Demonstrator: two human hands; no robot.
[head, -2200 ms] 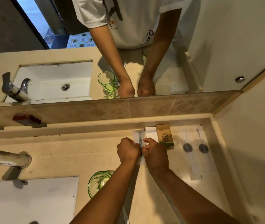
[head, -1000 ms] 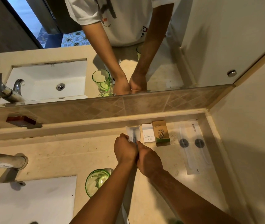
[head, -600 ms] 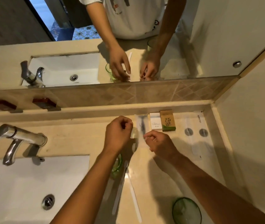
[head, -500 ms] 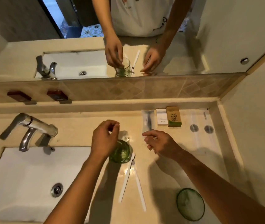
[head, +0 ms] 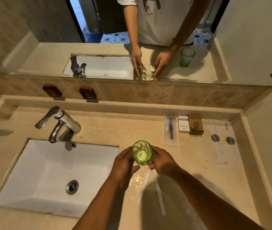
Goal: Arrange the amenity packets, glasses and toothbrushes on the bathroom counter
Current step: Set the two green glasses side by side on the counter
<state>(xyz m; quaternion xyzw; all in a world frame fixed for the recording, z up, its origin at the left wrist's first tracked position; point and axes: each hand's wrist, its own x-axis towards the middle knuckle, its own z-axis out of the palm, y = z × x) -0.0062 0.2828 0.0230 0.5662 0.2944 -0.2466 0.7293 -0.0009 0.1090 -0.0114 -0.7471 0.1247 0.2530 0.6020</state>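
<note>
A green cut glass (head: 141, 153) stands upright on the beige counter (head: 115, 128), just right of the sink. My left hand (head: 123, 165) and my right hand (head: 162, 162) grip it from either side. Two white toothbrushes (head: 158, 193) lie on the counter under my right wrist. Along the back edge lie a razor packet (head: 170, 131), a white box (head: 183, 126), a brown box (head: 195, 126) and two clear packets (head: 223, 141). A second green glass (head: 186, 57) shows only in the mirror, hidden behind my right arm.
A white sink (head: 49, 171) with a chrome tap (head: 60, 122) fills the left. A raised ledge and a tiled splashback run along the back. A side wall (head: 267, 146) closes the counter on the right.
My hands left the razor packet at the back edge, came toward me and closed on the green glass from both sides. The camera tilted down and back.
</note>
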